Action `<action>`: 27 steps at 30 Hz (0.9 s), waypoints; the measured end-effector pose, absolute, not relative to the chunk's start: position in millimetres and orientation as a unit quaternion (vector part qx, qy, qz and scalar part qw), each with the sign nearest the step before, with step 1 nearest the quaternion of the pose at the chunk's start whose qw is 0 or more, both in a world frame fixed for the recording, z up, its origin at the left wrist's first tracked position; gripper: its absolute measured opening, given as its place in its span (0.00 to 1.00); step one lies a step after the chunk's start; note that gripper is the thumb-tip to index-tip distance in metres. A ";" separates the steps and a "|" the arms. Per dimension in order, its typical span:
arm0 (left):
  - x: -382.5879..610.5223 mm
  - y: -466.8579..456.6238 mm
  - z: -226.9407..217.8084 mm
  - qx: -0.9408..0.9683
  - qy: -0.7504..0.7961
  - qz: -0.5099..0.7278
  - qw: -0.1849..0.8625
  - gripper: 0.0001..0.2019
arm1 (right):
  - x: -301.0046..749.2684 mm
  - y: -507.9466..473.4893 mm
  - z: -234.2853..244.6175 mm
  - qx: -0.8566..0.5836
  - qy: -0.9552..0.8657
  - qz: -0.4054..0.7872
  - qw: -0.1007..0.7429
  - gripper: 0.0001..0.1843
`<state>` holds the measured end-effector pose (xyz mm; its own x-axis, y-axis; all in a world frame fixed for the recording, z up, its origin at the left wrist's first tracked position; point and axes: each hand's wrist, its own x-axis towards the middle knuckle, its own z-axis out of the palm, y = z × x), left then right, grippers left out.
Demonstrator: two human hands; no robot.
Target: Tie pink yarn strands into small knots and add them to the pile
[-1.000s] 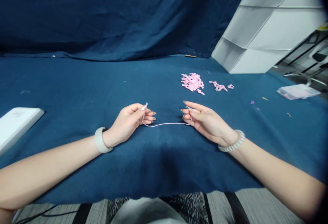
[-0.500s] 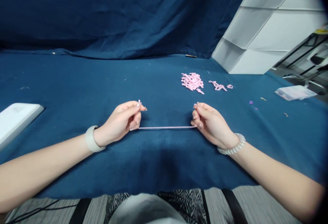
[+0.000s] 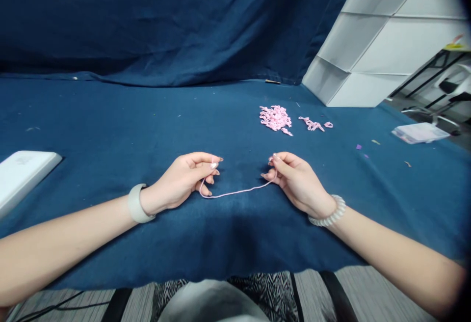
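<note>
A thin pink cord sags in a shallow curve between my two hands, above the blue cloth. My left hand pinches one end of it between thumb and fingertips, the other fingers loosely curled. At the opposite end, my right hand grips the cord between thumb and forefinger, with the lower fingers bent. Beyond the hands lies a pile of small knotted pink cord pieces, and to its right a smaller group of pink pieces.
A white flat device lies at the left edge of the blue-covered table. White stacked boxes stand at the back right. A clear plastic case and small scraps lie on the right.
The cord was stretched straight and now hangs slack. My hands have come a little closer together, and the fingers of my left hand have loosened from a tighter curl.
</note>
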<state>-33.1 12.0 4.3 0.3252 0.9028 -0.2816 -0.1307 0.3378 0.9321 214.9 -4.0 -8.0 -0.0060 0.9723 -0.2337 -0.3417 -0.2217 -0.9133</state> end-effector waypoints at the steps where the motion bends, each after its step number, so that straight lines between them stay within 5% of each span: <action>1: -30.8 11.5 4.7 0.430 0.442 0.381 0.689 0.12 | 211.4 -4.0 -7.4 -0.471 -0.331 0.632 0.519 0.16; 27: 9.7 5.8 -11.4 0.408 0.359 0.456 0.705 0.10 | 143.6 -3.2 -6.8 -0.331 -0.263 0.723 0.547 0.13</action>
